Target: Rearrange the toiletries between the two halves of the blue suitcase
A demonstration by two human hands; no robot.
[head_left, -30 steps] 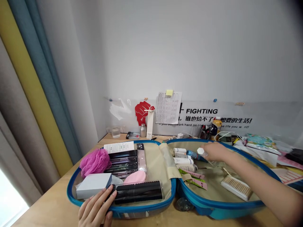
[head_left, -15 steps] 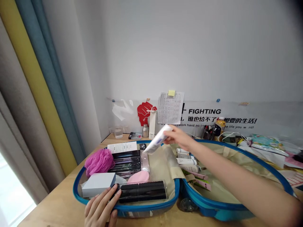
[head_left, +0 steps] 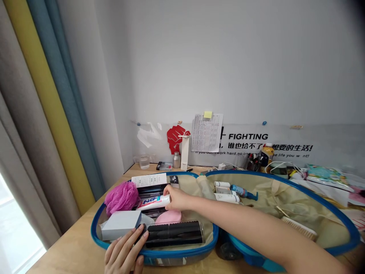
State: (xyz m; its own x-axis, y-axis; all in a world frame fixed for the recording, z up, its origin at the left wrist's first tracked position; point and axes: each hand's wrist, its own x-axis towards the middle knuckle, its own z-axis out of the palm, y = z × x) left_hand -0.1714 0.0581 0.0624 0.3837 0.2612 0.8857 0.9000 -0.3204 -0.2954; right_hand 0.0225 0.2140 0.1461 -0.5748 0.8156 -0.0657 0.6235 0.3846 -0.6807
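My right hand (head_left: 175, 198) is closed around the cap end of a white toothpaste tube (head_left: 151, 203) with blue and red print. The tube lies over dark slim packs in the left half of an open blue-rimmed suitcase (head_left: 196, 252). My left hand (head_left: 125, 247) rests on the near rim, fingers stretched out, with fingertips at a black ribbed object in a clear case (head_left: 175, 233). Around them are a magenta bath puff (head_left: 122, 198), a pale box (head_left: 121, 225), a pink rounded item (head_left: 169, 217) and a white printed box (head_left: 149, 180).
The suitcase's right half holds white tubes (head_left: 226, 197), a blue pump bottle (head_left: 242, 191) and a brush (head_left: 299, 227), partly behind my right forearm. Along the wall stand a glass (head_left: 144, 163), a small silver-grey bottle (head_left: 176, 160), a tall white box (head_left: 184, 154) and a yellow bottle (head_left: 267, 156).
My right hand has brought the toothpaste tube down and left, from above the suitcase onto the dark packs. The left hand stays at the rim. The blue pump bottle and brush now show.
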